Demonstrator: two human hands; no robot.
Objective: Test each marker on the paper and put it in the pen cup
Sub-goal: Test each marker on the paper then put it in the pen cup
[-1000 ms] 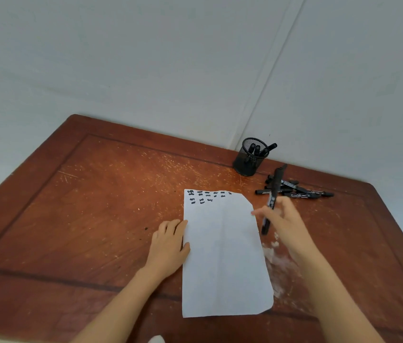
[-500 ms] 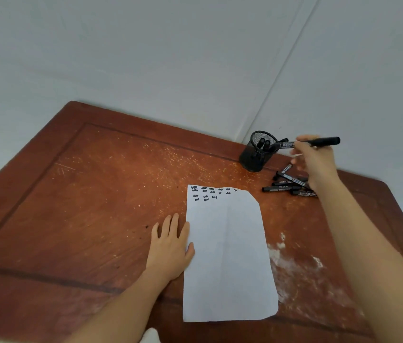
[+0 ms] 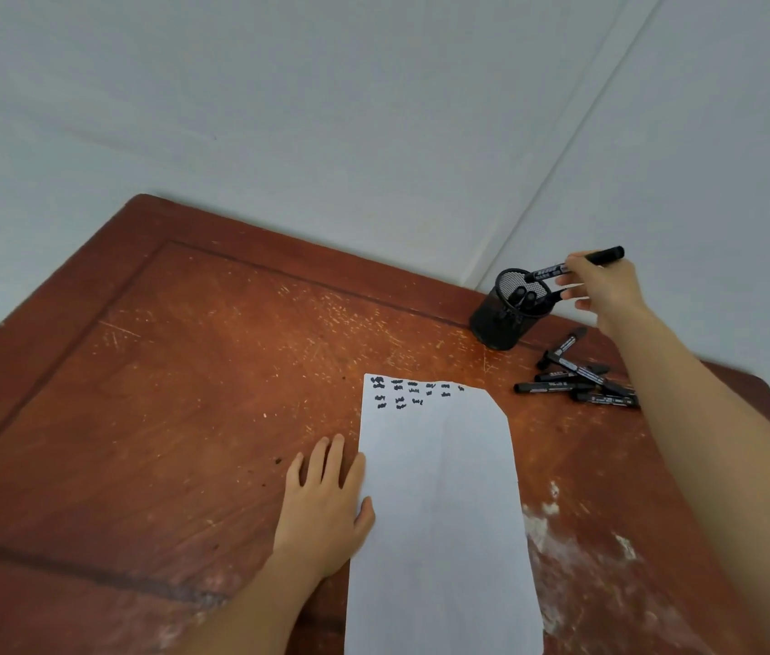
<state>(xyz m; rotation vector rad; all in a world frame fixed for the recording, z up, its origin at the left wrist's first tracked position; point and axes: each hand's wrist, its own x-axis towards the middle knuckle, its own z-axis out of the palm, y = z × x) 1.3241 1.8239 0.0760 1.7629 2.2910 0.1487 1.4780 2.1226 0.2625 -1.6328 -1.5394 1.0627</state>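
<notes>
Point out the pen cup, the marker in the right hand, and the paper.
pen cup (image 3: 495, 324), head view, on its mesh wall.
marker (image 3: 546, 272), head view, on its labelled barrel.
paper (image 3: 444, 512), head view, on its blank middle.

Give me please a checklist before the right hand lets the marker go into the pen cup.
1. Right hand pinches the marker: ok.
2. Marker's lower end over the pen cup mouth: ok, as it looks.
3. Marker capped: cannot tell.
4. Pen cup upright, room left inside: ok.
5. Left hand flat at the paper edge: ok.
6. Loose markers clear of the cup: ok.
</notes>
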